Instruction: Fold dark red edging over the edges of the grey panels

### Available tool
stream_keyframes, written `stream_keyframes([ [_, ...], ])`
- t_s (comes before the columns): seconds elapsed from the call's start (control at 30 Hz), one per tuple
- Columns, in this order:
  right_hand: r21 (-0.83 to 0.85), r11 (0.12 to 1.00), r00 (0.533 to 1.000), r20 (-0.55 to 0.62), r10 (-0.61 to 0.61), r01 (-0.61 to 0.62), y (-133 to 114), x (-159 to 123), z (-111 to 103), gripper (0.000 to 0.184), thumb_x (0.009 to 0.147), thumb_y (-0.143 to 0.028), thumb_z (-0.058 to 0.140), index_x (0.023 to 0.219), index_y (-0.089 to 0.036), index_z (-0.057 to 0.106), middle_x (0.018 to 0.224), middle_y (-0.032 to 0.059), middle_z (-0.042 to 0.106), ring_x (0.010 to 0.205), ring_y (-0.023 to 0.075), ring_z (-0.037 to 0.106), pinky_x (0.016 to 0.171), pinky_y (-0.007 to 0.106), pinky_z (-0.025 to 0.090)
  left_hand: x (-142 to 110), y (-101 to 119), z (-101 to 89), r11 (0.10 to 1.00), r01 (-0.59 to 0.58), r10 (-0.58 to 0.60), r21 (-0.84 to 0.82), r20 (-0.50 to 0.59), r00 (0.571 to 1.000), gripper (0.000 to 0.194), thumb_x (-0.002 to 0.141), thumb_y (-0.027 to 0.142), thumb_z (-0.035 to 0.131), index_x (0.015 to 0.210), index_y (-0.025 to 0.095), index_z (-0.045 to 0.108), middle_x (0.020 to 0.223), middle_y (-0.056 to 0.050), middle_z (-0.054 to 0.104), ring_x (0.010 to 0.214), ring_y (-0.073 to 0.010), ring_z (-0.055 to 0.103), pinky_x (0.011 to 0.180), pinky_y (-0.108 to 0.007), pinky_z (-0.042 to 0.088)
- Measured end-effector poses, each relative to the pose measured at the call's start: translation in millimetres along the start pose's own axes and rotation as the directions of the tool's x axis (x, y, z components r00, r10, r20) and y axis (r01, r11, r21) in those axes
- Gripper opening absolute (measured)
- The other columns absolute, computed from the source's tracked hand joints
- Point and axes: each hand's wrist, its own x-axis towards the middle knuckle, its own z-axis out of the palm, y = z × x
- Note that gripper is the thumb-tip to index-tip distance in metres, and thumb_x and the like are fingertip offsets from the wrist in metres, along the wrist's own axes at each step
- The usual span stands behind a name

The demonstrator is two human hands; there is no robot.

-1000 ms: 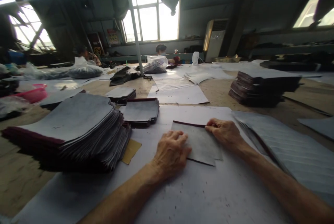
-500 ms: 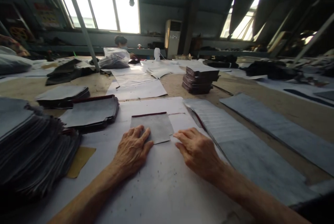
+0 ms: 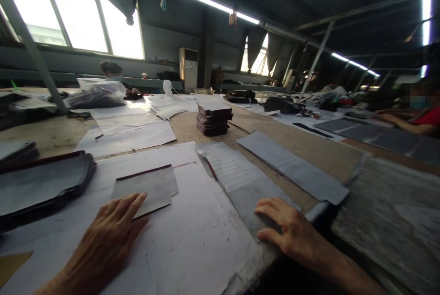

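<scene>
My left hand (image 3: 105, 235) lies flat with fingers stretched out on the white paper (image 3: 192, 240), its fingertips on the near edge of a small grey piece (image 3: 151, 187) with a dark red far edge. My right hand (image 3: 287, 228) rests palm down, fingers extended, on the near end of a long grey striped strip stack (image 3: 233, 173) at the table's right side. Neither hand grips anything.
A dark stack of grey pieces (image 3: 41, 185) sits at the left. Another long grey strip (image 3: 292, 169) lies to the right, and a rough grey board (image 3: 392, 208) beyond it. A small dark pile (image 3: 213, 120) stands mid-table. People work at the far side and at the right.
The view has swung to the right. My right hand left the small grey piece and moved right onto the striped strip stack. My left hand stays at the piece's near edge.
</scene>
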Motion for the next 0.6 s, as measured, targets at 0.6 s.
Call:
stream_keyframes([
  [0.6,0.449,0.819,0.924,0.041,0.38,-0.356,22.0,13.2,3.4,0.02,0.073,-0.034,0.049,0.063,-0.016,0.052,0.063,-0.0012,0.049,0.058,0.0116,0.045,0.053,0.021,0.034,100.3,152.1,15.0,0.786,-0.017,0.231,-0.618,0.268,0.935,0.026,0.089,0.017,0.036,0.111,0.017,0.049,0.113,-0.007,0.051,0.095,-0.0211,0.046,0.086,-0.037,0.037],
])
